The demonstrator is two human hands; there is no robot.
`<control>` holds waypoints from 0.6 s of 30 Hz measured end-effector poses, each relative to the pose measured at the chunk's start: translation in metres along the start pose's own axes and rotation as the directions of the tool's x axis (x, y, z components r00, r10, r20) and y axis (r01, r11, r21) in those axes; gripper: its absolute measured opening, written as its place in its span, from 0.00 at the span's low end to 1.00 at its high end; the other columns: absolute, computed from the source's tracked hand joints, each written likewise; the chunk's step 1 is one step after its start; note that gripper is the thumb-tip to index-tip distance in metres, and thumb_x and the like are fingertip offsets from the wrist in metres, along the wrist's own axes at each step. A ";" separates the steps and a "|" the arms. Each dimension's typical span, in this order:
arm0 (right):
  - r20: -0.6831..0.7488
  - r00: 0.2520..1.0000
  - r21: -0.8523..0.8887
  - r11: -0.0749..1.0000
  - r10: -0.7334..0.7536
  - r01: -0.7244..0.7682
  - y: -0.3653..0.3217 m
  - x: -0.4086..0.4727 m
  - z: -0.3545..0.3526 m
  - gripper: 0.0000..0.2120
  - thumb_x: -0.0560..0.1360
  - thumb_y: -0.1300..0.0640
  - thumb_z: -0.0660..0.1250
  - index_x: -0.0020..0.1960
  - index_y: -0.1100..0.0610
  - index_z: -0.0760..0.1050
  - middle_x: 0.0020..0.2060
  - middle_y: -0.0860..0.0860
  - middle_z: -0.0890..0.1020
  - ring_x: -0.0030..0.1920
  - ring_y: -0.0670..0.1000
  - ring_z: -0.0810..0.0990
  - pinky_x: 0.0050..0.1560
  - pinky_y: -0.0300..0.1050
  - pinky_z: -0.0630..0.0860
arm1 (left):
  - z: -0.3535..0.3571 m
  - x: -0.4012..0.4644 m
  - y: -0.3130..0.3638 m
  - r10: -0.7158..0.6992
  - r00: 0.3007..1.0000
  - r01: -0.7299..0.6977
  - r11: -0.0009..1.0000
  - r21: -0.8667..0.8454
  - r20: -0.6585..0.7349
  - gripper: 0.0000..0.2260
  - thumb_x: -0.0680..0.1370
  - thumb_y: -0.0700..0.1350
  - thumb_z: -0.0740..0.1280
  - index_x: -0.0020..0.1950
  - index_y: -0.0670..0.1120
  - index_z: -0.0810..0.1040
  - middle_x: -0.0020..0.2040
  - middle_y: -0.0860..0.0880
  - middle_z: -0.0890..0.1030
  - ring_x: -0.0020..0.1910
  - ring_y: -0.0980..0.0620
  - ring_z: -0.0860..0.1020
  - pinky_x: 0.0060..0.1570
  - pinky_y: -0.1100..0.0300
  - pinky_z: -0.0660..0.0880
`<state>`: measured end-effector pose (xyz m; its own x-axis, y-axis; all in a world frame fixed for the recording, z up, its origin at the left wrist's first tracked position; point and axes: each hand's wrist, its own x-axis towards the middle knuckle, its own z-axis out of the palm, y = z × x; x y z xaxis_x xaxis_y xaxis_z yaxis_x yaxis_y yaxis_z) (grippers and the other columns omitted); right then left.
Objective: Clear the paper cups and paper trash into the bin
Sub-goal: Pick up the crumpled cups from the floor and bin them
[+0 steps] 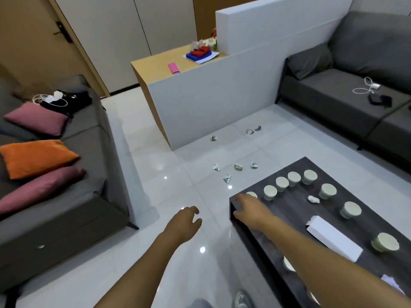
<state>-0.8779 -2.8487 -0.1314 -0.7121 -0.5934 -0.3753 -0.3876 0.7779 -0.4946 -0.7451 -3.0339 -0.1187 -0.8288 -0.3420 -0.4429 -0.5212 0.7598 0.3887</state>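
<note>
Head view shows the right hand reaching over the near corner of the dark coffee table, fingers spread and holding nothing, just beside a paper cup — more paper cups stand in a row beyond. Left hand hovers loosely open above the floor, where crumpled paper scraps lie scattered.
</note>
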 end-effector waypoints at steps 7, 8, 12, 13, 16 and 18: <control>0.059 0.998 0.013 0.999 0.038 -0.039 -0.010 0.128 -0.027 0.22 0.76 0.54 0.62 0.69 0.52 0.65 0.59 0.52 0.73 0.59 0.54 0.73 0.54 0.47 0.73 | -0.054 0.130 0.000 0.027 0.999 -0.026 0.999 -0.024 0.034 0.17 0.81 0.51 0.59 0.68 0.48 0.69 0.64 0.48 0.73 0.60 0.51 0.73 0.60 0.59 0.70; 0.058 0.997 0.017 0.999 0.041 -0.042 -0.013 0.149 -0.030 0.22 0.77 0.54 0.62 0.70 0.52 0.64 0.60 0.52 0.72 0.60 0.54 0.72 0.55 0.46 0.72 | -0.062 0.152 -0.003 0.041 0.998 -0.040 0.999 -0.021 0.039 0.17 0.81 0.51 0.59 0.68 0.48 0.69 0.64 0.48 0.73 0.60 0.51 0.73 0.59 0.60 0.70; 0.049 0.995 0.034 0.996 0.085 -0.087 -0.027 0.235 -0.041 0.23 0.77 0.53 0.62 0.71 0.52 0.64 0.62 0.53 0.72 0.61 0.53 0.72 0.57 0.46 0.72 | -0.101 0.245 -0.018 0.091 0.994 -0.091 0.996 0.002 0.066 0.17 0.80 0.51 0.59 0.67 0.47 0.70 0.62 0.48 0.74 0.59 0.51 0.73 0.59 0.59 0.70; 0.037 0.994 0.037 0.994 0.105 -0.106 -0.031 0.257 -0.044 0.23 0.77 0.53 0.62 0.71 0.52 0.64 0.62 0.53 0.72 0.61 0.54 0.72 0.57 0.46 0.72 | -0.113 0.269 -0.022 0.102 0.992 -0.103 0.995 0.011 0.070 0.16 0.80 0.51 0.59 0.67 0.47 0.70 0.62 0.48 0.74 0.59 0.51 0.73 0.59 0.58 0.70; 0.009 0.984 0.065 0.982 0.179 -0.179 -0.043 0.316 -0.058 0.23 0.77 0.52 0.63 0.71 0.53 0.64 0.63 0.53 0.71 0.62 0.54 0.71 0.57 0.46 0.71 | -0.149 0.336 -0.034 0.128 0.987 -0.132 0.990 0.039 0.097 0.17 0.80 0.51 0.59 0.67 0.47 0.70 0.62 0.47 0.74 0.60 0.51 0.73 0.58 0.59 0.70; -0.011 0.976 0.081 0.973 0.219 -0.218 -0.050 0.350 -0.069 0.23 0.77 0.53 0.63 0.71 0.53 0.64 0.64 0.53 0.71 0.61 0.55 0.72 0.56 0.46 0.73 | -0.171 0.376 -0.038 0.154 0.980 -0.163 0.984 0.067 0.123 0.17 0.81 0.51 0.59 0.68 0.47 0.69 0.63 0.47 0.74 0.61 0.50 0.73 0.58 0.59 0.69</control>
<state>-1.1482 -3.0808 -0.1836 -0.7858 -0.4062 -0.4663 -0.1743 0.8689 -0.4632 -1.0720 -3.2863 -0.1622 -0.8678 -0.1499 -0.4738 -0.3641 0.8406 0.4009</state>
